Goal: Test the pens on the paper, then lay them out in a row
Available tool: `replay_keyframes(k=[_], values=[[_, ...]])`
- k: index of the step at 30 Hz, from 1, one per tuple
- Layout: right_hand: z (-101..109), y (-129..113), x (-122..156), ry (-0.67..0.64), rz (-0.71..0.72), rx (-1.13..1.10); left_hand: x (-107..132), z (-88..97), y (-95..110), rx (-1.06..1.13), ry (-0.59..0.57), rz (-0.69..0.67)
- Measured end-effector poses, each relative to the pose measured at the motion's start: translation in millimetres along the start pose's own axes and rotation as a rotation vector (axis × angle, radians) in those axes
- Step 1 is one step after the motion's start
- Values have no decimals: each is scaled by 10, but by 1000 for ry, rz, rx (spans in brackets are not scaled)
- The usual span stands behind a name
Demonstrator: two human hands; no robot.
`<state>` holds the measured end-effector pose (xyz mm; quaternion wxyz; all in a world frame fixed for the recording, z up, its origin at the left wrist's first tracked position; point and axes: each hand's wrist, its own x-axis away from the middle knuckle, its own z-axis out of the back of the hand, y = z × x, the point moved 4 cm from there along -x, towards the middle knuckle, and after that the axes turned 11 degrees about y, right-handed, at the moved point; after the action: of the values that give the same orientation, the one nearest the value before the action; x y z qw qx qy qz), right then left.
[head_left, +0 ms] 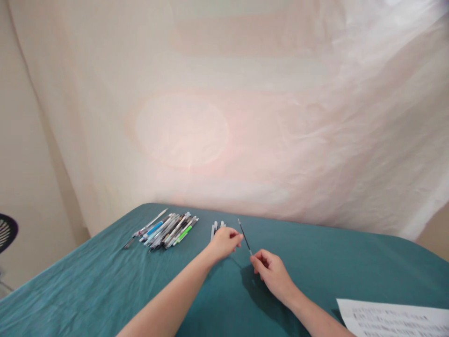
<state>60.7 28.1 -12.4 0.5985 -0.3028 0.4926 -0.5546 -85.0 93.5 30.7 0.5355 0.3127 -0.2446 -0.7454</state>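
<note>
Right hand point(275, 274) and left hand point(226, 242) with a slim, dark, pen-like rod point(245, 238), above a surface draped in dark green cloth point(326, 267).

Nearest, at the lower right, lies a white paper sheet bearing rows of text point(396, 320). Beyond it, the right hand's grip pinches the rod's lower end between thumb and fingers; the rod slants up and leftward, clear of the cloth. The left hand is just beside the rod, thumb and index finger close together; whether its grip touches anything cannot be told. Behind it lie a few pale, slender pens point(213, 230), partly hidden; to their left, a heap of white, grey, black, blue and green pens point(171, 230).
</note>
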Motion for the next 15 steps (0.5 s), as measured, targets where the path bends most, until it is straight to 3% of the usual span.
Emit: replay_keyframes(k=[5, 8, 15], values=[[5, 6, 2, -3, 19, 0, 96, -164, 146, 300, -80, 25], [-4, 14, 7, -21, 18, 1, 21, -146, 89, 167, -1, 38], [-21, 26, 22, -43, 56, 21, -119, 122, -138, -231, 168, 40]])
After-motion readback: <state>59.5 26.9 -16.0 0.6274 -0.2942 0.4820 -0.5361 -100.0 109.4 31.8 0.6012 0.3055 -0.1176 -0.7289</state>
